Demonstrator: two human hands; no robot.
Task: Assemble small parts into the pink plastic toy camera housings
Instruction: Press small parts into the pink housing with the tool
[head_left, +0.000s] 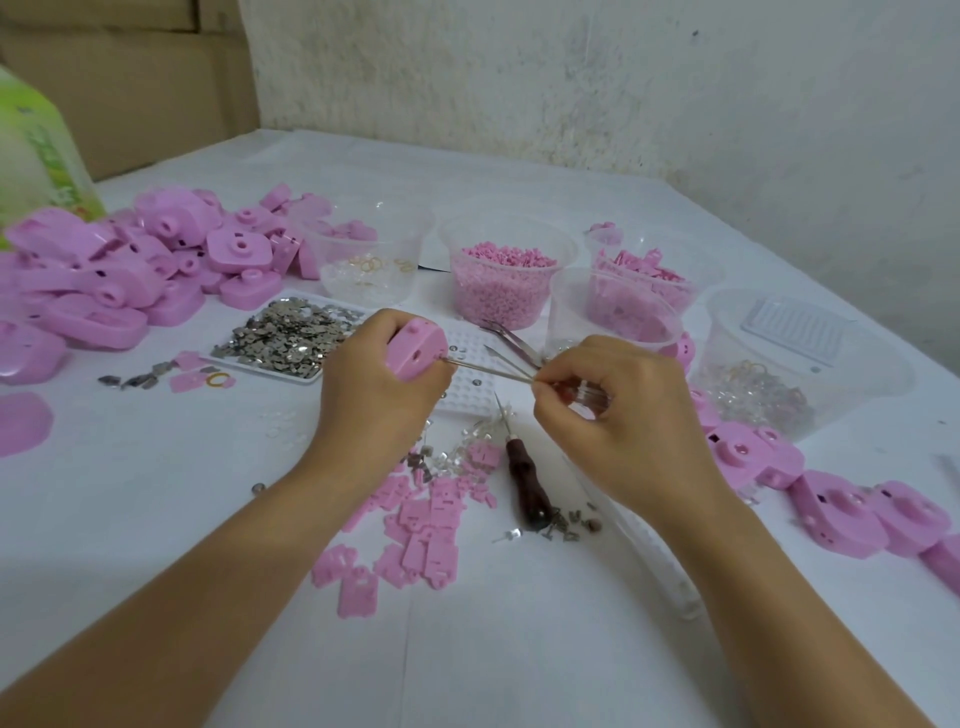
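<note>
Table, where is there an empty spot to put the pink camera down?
Bare cloth lies between the forearms, below the flat pink plates, and left of the left hand. Around the awl and tubs it's crowded.

A single wide-angle view from the head looks forward and down, close over the left hand (382, 384) and right hand (618, 410); beyond the hands the table (156, 493) reaches a wall (571, 78).

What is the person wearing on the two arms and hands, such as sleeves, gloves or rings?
Nothing visible. The bare left hand and bare right hand show no gloves, rings or watch; both forearms are uncovered to the picture's edge, no sleeve in view.
</note>
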